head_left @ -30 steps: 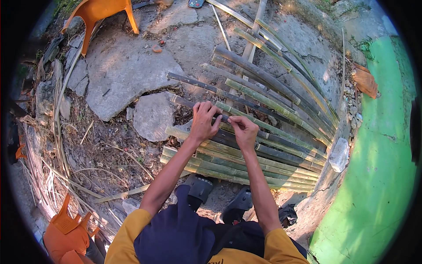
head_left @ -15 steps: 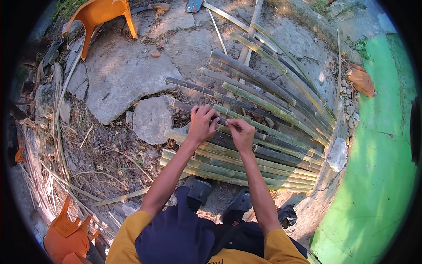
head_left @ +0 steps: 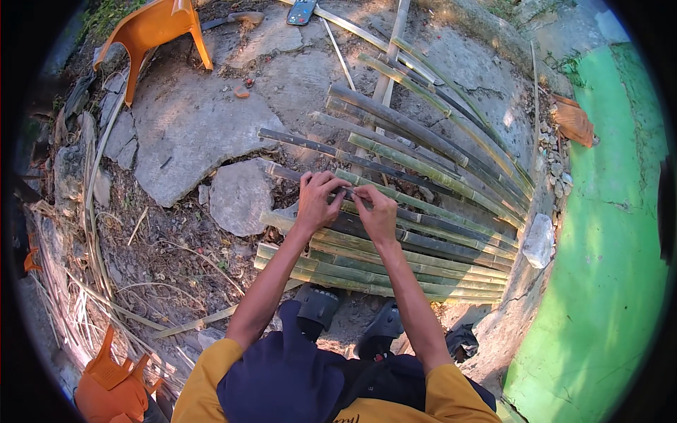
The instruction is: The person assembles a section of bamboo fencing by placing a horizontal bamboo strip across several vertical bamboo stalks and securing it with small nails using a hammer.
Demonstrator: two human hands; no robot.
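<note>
A fan of split-looking bamboo poles, some green and some dark, stretches across the ground before me. My left hand (head_left: pixel 319 201) is closed over a dark bamboo pole (head_left: pixel 283 172) near its left end, its fingers curled on top and the thumb below. Just to the right, my right hand (head_left: pixel 378 214) has thumb and fingertips pinched together at the same pole, almost touching the left fingertips. Whatever lies in that pinch is too small to make out. Beside my hands runs a green bamboo pole (head_left: pixel 423 218); paler poles (head_left: pixel 338 277) lie nearer my feet.
An orange plastic chair (head_left: pixel 151 39) stands at the upper left, with a long-handled blade (head_left: pixel 236 19) beside it. A phone (head_left: pixel 302 11) lies at the top. Flat stone slabs (head_left: pixel 204 137) cover the left ground. A white stone (head_left: pixel 539 242) sits by the green floor (head_left: pixel 606 282).
My right fingertips have moved slightly left, closer to the left hand. My left hand stays on the dark pole. The whole view has shifted a little.
</note>
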